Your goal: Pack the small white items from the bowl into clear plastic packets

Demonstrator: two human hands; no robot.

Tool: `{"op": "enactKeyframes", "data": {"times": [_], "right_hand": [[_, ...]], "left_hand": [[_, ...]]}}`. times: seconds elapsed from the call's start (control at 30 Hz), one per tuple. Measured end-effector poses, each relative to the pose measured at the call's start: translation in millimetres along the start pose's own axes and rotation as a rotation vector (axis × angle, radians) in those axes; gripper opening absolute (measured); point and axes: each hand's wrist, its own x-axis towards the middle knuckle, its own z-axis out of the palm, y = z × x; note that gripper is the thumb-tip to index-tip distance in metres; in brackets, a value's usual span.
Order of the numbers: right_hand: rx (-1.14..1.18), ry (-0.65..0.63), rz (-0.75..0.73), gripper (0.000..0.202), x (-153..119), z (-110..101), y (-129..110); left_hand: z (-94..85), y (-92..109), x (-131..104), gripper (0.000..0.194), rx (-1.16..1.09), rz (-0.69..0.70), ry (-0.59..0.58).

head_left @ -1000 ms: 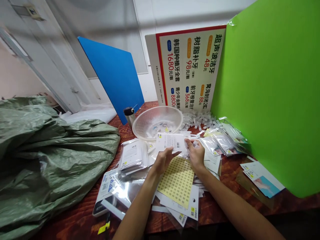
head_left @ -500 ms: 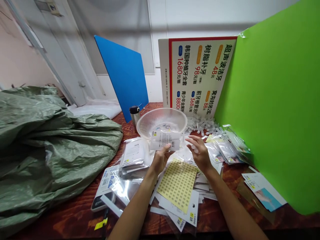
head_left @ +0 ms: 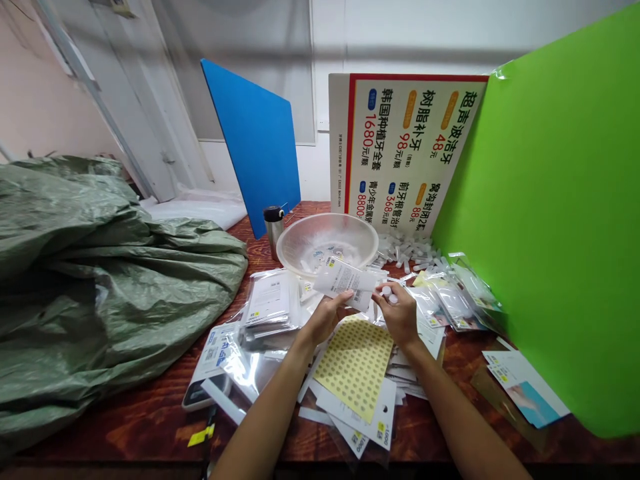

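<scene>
My left hand [head_left: 327, 316] pinches a clear packet with a printed white card [head_left: 345, 283] between thumb and fingers. The packet is tilted over the near edge of a translucent basin [head_left: 285, 257]. At the packet's right end is my right hand [head_left: 399, 312], its fingers curled around small white capped pieces [head_left: 390, 294] and touching or nearly touching the packet. Below both hands lies a yellow sheet of small round stickers [head_left: 354, 363], on top of white cards [head_left: 370, 417].
Bagged cards [head_left: 269, 300] are stacked left of the hands. Small white tubes [head_left: 407, 250] lie behind on the right, near filled packets [head_left: 453, 300]. A flask [head_left: 274, 233] stands by a blue board [head_left: 255, 140]. A green panel [head_left: 545, 220] borders the right side, green tarp [head_left: 115, 300] the left.
The packet has tilted, its right end now lower. My right hand has come to the packet's edge and its fingers have closed in. The view has shifted slightly.
</scene>
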Motion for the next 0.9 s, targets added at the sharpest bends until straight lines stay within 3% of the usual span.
{"op": "enactKeyframes", "data": {"times": [0.13,0.27,0.4,0.5,0.6,0.73,0.9], "right_hand": [[0.092,0.053,0.158,0.017,-4,5,-2],[0.281,-0.132,0.249,0.029,1,1,-3],[0.268,-0.297,0.082,0.047,9,-7,-2],[0.118,-0.298,-0.058,0.054,10,-8,2],[-0.004,-0.305,-0.106,0.058,9,-6,8],[-0.121,-0.321,-0.189,0.049,10,-7,11],[-0.055,-0.276,-0.295,0.044,15,-17,7]], "left_hand": [[0.7,0,-1,0.049,0.044,-0.046,-0.032],[2.1,5,0,0.055,0.053,0.048,0.065],[3.8,11,0,0.055,-0.008,0.117,0.125],[4.2,10,0,0.053,-0.044,0.117,0.130],[3.8,8,0,0.050,-0.059,0.110,0.131],[3.9,5,1,0.046,-0.083,0.087,0.124],[4.2,1,3,0.042,-0.109,0.078,0.136]]}}
